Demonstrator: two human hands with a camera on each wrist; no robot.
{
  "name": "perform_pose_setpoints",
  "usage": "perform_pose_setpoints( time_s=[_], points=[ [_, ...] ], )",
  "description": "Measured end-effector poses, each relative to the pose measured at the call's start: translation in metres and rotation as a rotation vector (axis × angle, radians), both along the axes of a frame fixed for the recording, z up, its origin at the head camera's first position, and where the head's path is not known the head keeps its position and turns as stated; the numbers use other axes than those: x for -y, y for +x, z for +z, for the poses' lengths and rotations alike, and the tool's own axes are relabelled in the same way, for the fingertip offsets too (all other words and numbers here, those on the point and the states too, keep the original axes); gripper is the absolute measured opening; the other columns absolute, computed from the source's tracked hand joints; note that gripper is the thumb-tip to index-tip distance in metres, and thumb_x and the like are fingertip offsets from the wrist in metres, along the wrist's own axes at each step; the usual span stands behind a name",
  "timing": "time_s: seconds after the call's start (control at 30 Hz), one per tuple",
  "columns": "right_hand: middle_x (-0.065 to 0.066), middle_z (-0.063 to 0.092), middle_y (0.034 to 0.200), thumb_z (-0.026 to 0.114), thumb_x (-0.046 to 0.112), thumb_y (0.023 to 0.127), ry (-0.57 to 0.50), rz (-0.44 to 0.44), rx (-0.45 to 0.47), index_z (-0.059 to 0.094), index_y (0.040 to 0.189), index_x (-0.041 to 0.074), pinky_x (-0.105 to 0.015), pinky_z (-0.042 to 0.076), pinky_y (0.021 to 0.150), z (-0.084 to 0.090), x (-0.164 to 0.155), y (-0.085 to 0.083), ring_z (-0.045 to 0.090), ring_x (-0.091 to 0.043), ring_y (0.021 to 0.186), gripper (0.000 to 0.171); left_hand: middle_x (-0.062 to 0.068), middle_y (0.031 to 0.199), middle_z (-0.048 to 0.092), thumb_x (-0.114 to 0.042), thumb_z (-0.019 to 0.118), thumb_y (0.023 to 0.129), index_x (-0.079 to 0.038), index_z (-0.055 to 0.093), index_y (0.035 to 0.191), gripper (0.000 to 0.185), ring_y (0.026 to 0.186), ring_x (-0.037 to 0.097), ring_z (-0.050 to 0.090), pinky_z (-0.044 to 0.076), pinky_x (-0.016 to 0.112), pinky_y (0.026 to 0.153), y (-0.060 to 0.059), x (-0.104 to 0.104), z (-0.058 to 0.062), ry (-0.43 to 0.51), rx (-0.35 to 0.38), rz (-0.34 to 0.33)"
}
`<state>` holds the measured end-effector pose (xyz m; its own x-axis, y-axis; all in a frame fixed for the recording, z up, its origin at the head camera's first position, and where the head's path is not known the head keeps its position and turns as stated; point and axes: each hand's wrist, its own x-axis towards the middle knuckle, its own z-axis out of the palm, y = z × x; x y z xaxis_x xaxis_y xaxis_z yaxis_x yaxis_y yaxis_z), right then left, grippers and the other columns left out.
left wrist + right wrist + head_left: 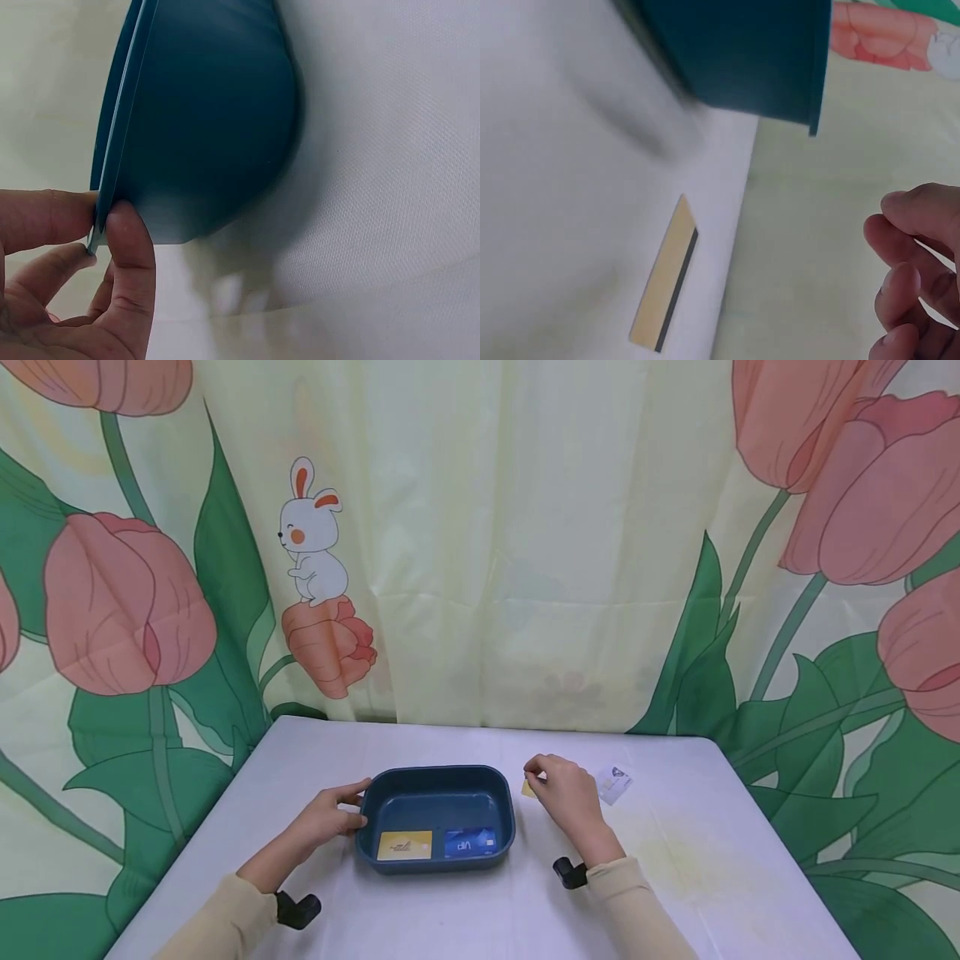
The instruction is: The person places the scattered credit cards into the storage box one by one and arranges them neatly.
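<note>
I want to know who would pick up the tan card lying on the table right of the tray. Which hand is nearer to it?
Right. The right hand hovers just beside the tan card, not touching it; the left hand pinches the teal tray's far-side rim.

A white card (613,782) lies on the white table (712,877) before a tulip-printed curtain (480,527).
</note>
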<state>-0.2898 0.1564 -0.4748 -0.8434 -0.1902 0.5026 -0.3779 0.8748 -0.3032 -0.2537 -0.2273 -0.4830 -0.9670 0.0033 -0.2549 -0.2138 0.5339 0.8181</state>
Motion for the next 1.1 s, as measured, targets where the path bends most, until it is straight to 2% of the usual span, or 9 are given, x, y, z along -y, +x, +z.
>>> perform_pose_setpoints(
  time_s=[0.4,0.8,0.93,1.1],
  points=[
    [0.001,0.076,0.093,0.078,0.019,0.090,-0.020,-0.103,0.150,0.078,0.100,0.016,-0.033,0.052,0.060,-0.020,-0.026,-0.015,0.068,-0.018,0.077,0.011,0.027,0.136,0.056,-0.001,0.070,0.089,-0.006,0.047,0.155,0.070,0.096,0.023,0.063,0.062,0.037,0.082,0.001,-0.001,0.002,0.005,0.004,0.002],
    [-0.005,0.074,0.105,0.073,0.018,0.088,-0.067,-0.163,0.326,0.076,0.108,0.012,-0.048,0.056,0.078,-0.043,-0.034,-0.019,0.068,-0.026,0.089,0.021,0.026,0.134,0.058,-0.001,0.071,0.089,-0.007,0.048,0.154,0.069,0.100,0.026,0.064,0.063,0.038,0.084,0.000,0.002,0.000,-0.001,0.004,0.012],
    [-0.009,0.075,0.111,0.073,0.019,0.088,-0.061,-0.196,0.381,0.076,0.113,0.010,-0.051,0.057,0.085,-0.048,-0.038,-0.020,0.070,-0.029,0.100,0.026,0.026,0.135,0.058,-0.001,0.071,0.089,-0.008,0.049,0.154,0.069,0.099,0.025,0.064,0.063,0.037,0.084,0.000,0.000,0.000,-0.004,0.003,0.017],
    [-0.015,0.070,0.129,0.076,0.020,0.087,-0.029,-0.218,0.426,0.071,0.129,0.007,-0.056,0.055,0.092,-0.051,-0.040,-0.019,0.067,-0.036,0.118,0.044,0.026,0.135,0.057,0.000,0.071,0.089,-0.008,0.049,0.154,0.069,0.097,0.024,0.064,0.063,0.037,0.083,0.002,-0.001,0.002,-0.001,0.003,0.023]
  ],
)
